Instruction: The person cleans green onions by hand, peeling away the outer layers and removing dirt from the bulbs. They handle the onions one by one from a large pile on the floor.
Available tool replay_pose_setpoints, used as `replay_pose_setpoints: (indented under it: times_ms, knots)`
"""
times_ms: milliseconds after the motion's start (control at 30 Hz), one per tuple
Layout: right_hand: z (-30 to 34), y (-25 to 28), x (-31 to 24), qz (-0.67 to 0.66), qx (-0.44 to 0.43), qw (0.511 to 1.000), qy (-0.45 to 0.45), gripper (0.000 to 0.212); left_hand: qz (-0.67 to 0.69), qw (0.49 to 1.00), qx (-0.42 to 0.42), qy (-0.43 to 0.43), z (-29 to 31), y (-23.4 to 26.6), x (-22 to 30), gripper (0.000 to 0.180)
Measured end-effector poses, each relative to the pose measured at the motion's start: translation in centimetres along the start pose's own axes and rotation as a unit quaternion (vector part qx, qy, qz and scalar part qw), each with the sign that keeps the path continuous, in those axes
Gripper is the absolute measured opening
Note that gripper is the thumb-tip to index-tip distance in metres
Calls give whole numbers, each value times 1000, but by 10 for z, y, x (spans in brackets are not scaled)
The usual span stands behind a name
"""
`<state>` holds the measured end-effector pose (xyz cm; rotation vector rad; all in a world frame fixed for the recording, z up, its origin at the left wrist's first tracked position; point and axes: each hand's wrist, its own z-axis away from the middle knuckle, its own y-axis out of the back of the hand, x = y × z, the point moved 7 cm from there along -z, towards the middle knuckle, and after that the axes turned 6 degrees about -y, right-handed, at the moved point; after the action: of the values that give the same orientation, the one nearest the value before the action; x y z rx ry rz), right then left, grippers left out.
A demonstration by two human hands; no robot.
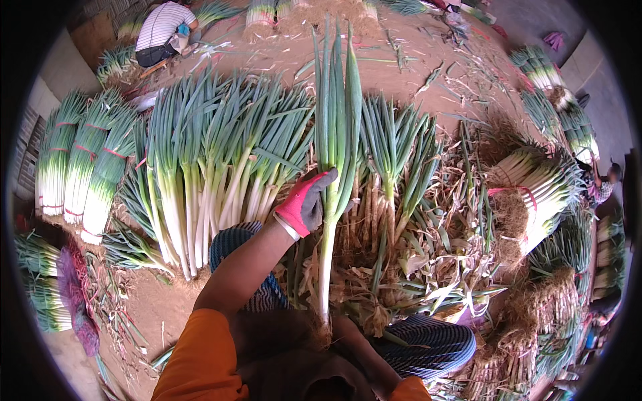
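Note:
My left hand (pixel 313 204), in a red and grey glove, is closed around the middle of a long green onion (pixel 326 267). The onion stands upright before me, green leaves at the top, white stalk and brown roots below. By the root end is my right hand (pixel 344 329), low near my lap; its fingers are hidden, so their grip does not show. Left of the held onion leans a row of cleaned green onions (pixel 200 180) with white stalks. Behind and right of it stand uncleaned green onions (pixel 388 160) with dry brown skins.
Tied onion bundles (pixel 87 160) stand at the far left; more rooted bundles (pixel 528 194) lie on the right. Peeled dry leaves (pixel 441 254) heap up beside my right knee (pixel 428 337). A person in a striped shirt (pixel 166 28) sits at the back left on the earthen floor.

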<state>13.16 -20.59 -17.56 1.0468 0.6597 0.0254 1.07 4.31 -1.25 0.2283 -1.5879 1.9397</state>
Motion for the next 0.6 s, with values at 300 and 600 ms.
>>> replay_pose_setpoints:
  times_ms: [300,600]
  knots:
    - [-49,151,17,-436,253,861,-72,35,-56,998,13,9,-2,16,-22,19]
    - [-94,174,1,-614,184,767,-25,22,-178,977,49,-105,4,9,-23,18]
